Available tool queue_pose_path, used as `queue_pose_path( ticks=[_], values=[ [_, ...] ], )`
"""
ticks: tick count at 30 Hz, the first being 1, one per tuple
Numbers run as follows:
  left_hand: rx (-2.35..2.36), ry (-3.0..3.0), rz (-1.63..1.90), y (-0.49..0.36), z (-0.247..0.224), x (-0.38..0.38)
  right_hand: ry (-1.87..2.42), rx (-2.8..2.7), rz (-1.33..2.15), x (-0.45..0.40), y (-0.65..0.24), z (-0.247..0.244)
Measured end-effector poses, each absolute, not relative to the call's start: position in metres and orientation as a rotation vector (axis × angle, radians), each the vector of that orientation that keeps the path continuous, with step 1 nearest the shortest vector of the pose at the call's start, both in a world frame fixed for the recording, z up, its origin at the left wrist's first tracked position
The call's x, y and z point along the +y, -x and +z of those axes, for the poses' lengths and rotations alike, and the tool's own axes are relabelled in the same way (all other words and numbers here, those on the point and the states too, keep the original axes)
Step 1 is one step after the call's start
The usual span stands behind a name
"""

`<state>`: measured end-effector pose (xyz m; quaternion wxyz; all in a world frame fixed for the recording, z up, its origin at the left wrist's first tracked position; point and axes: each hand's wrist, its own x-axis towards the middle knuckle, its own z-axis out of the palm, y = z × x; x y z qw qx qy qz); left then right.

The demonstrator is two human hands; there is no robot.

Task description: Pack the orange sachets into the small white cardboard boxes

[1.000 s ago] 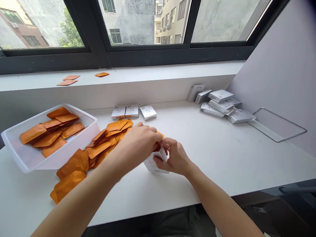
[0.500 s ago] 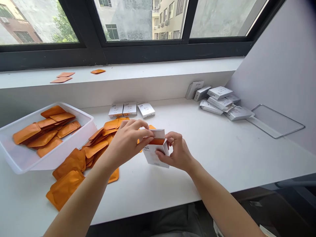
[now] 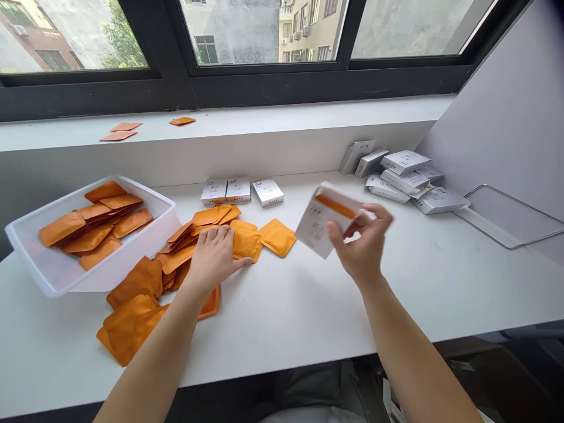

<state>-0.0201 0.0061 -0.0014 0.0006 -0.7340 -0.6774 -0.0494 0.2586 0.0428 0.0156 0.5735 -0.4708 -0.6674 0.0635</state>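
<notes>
My right hand [image 3: 363, 238] grips a white box [image 3: 318, 226] above the table, tilted, with an orange strip showing at its open upper end. Over the pile of orange packets [image 3: 178, 258] lies my left hand [image 3: 215, 255], its thumb held apart from the fingers and touching the packets. Whether anything is under its fingers is hidden, but nothing is lifted. Just right of my left hand, a single orange packet [image 3: 278, 237] lies flat on the white table [image 3: 273, 317].
A white plastic bin [image 3: 57, 282] holds several orange packets at the left. Closed white boxes [image 3: 268, 192] stand near the back wall, and more boxes [image 3: 405, 161] are heaped at the right beside a wire frame [image 3: 511, 247]. Small packets [image 3: 182, 121] lie on the sill.
My left hand has let go of the box and moved left onto the packets. My right hand has carried the box up and to the right. The view has shifted slightly.
</notes>
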Motion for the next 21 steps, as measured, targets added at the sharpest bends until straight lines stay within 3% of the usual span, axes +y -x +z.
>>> queue_pose_path(
  ticks=[5,10,15,21],
  values=[
    [-2.331,2.325,-0.469,0.026,0.001,0.009,1.139,-1.447,0.141,0.048,-0.265,0.014],
    [-2.557,2.27,-1.336,0.031,0.011,0.009,1.156,-1.771,0.186,0.045,-0.256,0.008],
    [-2.257,2.271,-2.286,0.024,0.028,0.001,1.068,-1.979,0.391,0.035,-0.243,0.005],
    [-1.849,1.938,-2.701,0.001,0.034,-0.005,0.919,-2.131,0.553,0.025,-0.231,0.002]
  ],
)
